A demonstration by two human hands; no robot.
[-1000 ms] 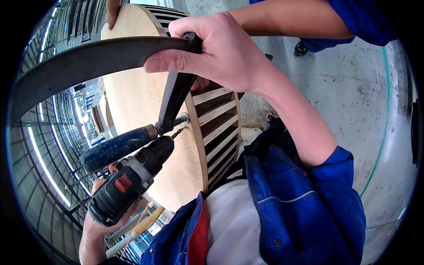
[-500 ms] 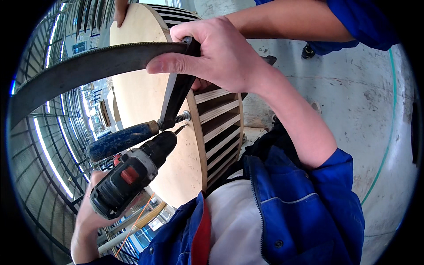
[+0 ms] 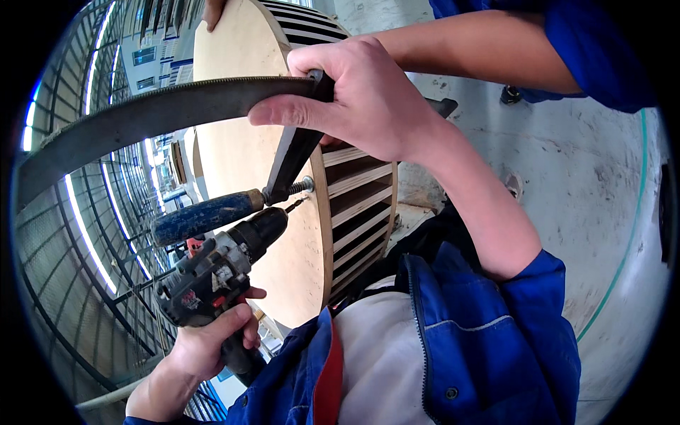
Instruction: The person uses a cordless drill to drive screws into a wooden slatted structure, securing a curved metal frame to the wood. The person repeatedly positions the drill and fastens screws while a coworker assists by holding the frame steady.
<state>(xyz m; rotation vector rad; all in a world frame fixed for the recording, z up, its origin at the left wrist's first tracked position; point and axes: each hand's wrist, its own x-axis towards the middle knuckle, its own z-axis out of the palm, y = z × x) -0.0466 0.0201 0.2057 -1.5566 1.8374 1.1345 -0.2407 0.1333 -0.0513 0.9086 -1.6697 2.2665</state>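
1. Strip lamps (image 3: 88,234) glow along the left of a workshop, where dark metal framing runs behind them; to the right spreads a scuffed grey floor (image 3: 567,177) marked with a curving green line (image 3: 623,262).

2. Centre frame stands a wooden piece with a broad, pale panel (image 3: 241,163) of rounded outline, its side lined with slats (image 3: 361,191) set apart by dark gaps.

3. A worker's right hand (image 3: 375,99) is closed around a dark steel clamp (image 3: 191,101) near the panel's upper part, fingers curled over and thumb laid along the toothed bar, which reaches far to the left.

4. Below that grip, the clamp's arm slopes down to a threaded screw (image 3: 299,187), its end at the panel near the slatted edge; a worn blue handle (image 3: 205,216) extends to the left.

5. Wrapped around the grip of a black and grey drill (image 3: 212,265), the left hand (image 3: 212,340) has one finger stretched forward near the red trigger.

6. Just under the clamp screw, the drill's bit (image 3: 296,206) points up and right at the panel; whether its tip touches the wood cannot be told.

7. At upper right, a co-worker's bare forearm (image 3: 482,49) stretches from a blue sleeve (image 3: 602,57), while another hand's fingers (image 3: 212,13) rest at the panel's top edge.
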